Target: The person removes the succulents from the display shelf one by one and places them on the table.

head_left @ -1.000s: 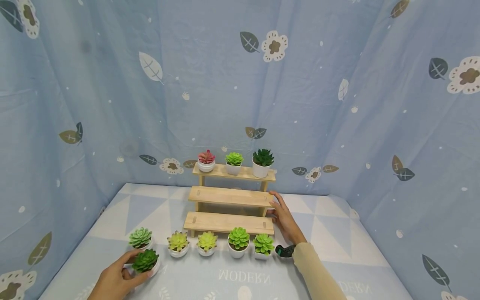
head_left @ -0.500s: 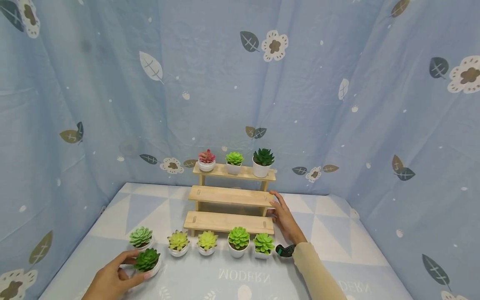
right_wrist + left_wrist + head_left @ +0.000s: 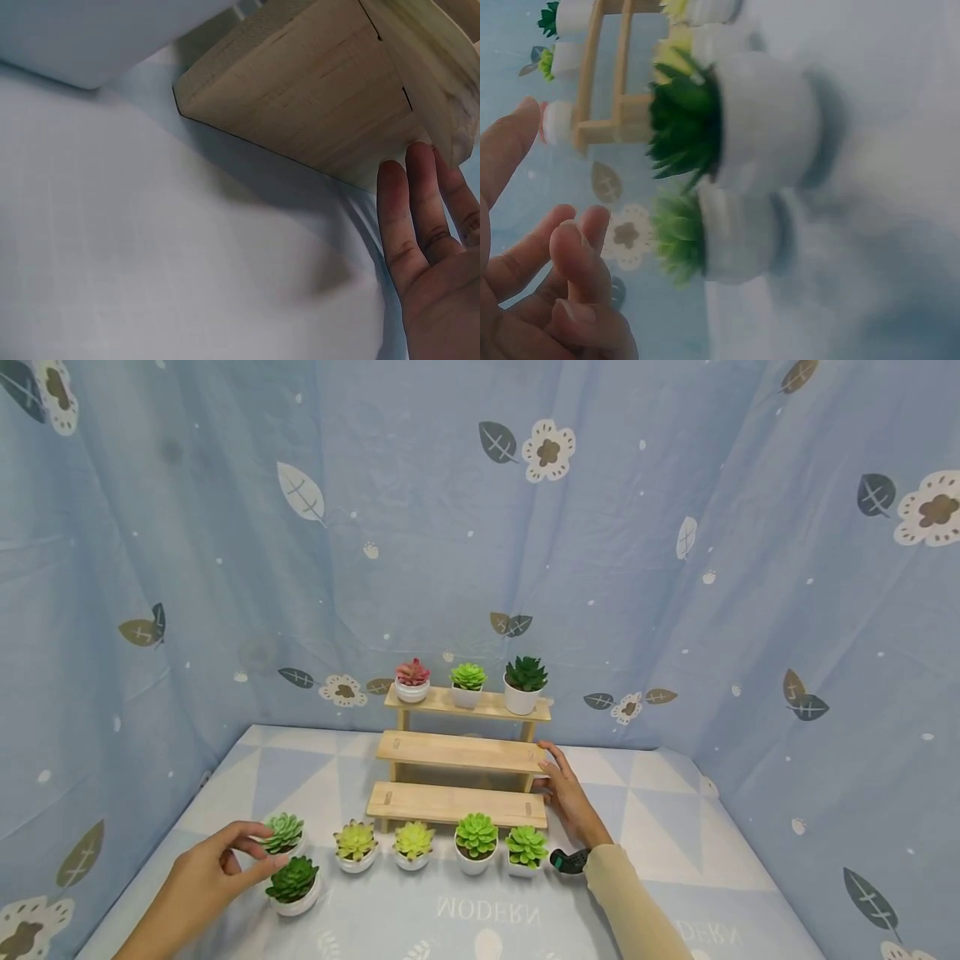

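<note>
My left hand (image 3: pixel 213 868) is off the pots, fingers loosely bent and holding nothing. Close by it stand a dark green potted succulent (image 3: pixel 292 885) and, just behind, a pale green potted succulent (image 3: pixel 282 833). In the left wrist view, a gap separates the fingers from the dark green one (image 3: pixel 686 120). My right hand (image 3: pixel 568 797) rests against the right end of a three-step wooden stand (image 3: pixel 461 752), by the middle step. Fairly straight fingers (image 3: pixel 424 202) lie along its wooden side in the right wrist view; the thumb is out of sight there.
Two yellow-green succulents (image 3: pixel 356 843) and two bright green ones (image 3: pixel 476 839) stand before the stand. Its top step carries a red succulent (image 3: pixel 412 681), a light green one (image 3: pixel 468 683) and a dark green one (image 3: pixel 523 685). A patterned curtain (image 3: pixel 420 527) hangs behind.
My left hand has let go of the dark green potted succulent and moved slightly up and back from it. The pot stays in nearly the same place. My right hand has not moved.
</note>
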